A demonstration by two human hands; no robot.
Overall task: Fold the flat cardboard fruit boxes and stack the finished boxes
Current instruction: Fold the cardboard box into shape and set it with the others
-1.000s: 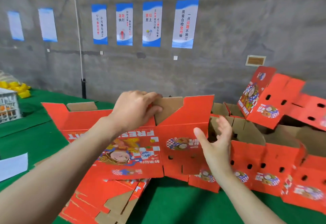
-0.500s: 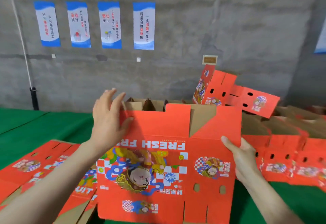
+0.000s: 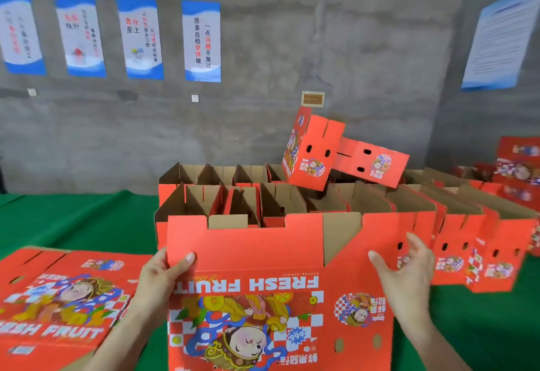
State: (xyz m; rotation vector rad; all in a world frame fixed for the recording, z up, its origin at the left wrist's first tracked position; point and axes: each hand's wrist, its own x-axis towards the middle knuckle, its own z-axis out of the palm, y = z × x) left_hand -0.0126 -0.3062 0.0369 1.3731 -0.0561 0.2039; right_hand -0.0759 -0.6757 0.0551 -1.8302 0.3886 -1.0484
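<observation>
A red printed cardboard fruit box (image 3: pixel 248 297) stands upright at centre on the green-covered worktop (image 3: pixel 73 218). The left grip (image 3: pixel 157 277) pinches the box's upper left edge, thumb on the front. The right grip (image 3: pixel 409 271) is spread at its right side panel. A flat red box blank (image 3: pixel 58 297) lies to the left. Behind stand folded open-topped red boxes (image 3: pixel 263 198), with a closed red box (image 3: pixel 312 151) tilted on top of them.

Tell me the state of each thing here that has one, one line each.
Red printed cardboard fruit box, upright in the hands, partly folded, top flaps up.
Left hand, grips the box's left edge.
Right hand, open, thumb on the box's right panel.
Flat red cardboard blanks, unfolded, lying on the green cloth.
Finished red boxes behind, standing, tops open.
Two red boxes on top, tipped over.
</observation>
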